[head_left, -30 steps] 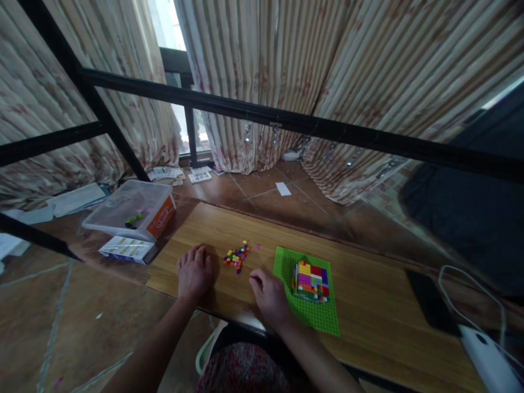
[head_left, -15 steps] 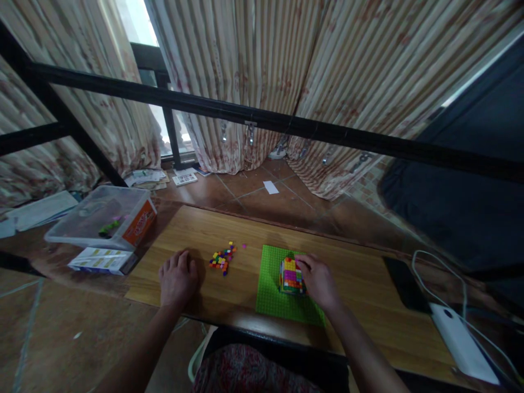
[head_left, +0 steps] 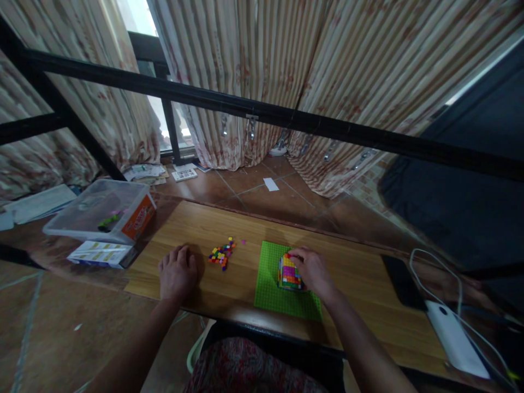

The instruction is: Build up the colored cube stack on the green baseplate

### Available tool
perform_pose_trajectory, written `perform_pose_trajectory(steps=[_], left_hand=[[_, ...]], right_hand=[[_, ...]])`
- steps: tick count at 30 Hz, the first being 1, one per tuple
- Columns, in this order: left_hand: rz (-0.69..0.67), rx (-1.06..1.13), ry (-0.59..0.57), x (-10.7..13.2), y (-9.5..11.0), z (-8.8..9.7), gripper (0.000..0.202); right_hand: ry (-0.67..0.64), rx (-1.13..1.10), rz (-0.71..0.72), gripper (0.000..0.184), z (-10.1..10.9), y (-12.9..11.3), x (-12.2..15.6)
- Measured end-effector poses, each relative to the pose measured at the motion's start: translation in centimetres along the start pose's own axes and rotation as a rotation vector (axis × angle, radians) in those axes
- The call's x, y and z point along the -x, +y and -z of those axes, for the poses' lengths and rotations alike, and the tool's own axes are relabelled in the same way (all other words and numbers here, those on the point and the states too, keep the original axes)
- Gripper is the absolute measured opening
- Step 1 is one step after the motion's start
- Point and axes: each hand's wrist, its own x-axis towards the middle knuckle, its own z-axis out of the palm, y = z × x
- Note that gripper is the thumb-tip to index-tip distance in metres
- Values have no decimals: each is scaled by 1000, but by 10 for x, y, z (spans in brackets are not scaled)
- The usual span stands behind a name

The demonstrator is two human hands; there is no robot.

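A small block of colourful toy bricks [head_left: 289,274], with yellow, magenta, orange and white rows on top, stands on a green studded baseplate [head_left: 268,299]. My right hand [head_left: 314,273] is at its far right corner, thumb and fingers pinched together near the yellow and red bricks. Whatever is between those fingertips is too small to make out. On the wooden board, my left hand [head_left: 178,274] lies palm down with its fingers spread, holding nothing. Just right of it is a scattered pile of loose bricks [head_left: 221,254], with a single pink brick [head_left: 243,241] apart from them.
A clear plastic bin [head_left: 102,210] and a flat white box [head_left: 100,254] sit left of the wooden board [head_left: 213,295]. Toward the right lie a black phone [head_left: 403,281], a white power bank [head_left: 456,338] and a white cable [head_left: 436,259]. A black rail [head_left: 262,108] crosses beyond the board.
My right hand has shifted slightly leftward over the top of the brick block, its fingertips nearer the far edge. My left hand stays in place. The camera view has tilted slightly.
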Motion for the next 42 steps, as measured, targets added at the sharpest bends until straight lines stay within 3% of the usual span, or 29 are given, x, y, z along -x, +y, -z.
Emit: perform_pose_trajectory(steps=[12,27,42], left_hand=[[17,-7,-20,0,2,3,41],[16,-9,-10,0,0,0,41],[17,17,-3,0,1,1,41]], right_hand=[[-8,-114,-70,20,-1,4,-3],[-113,-145,48,20,6,18,-13],[-189,-171,35,18,11,21,-15]])
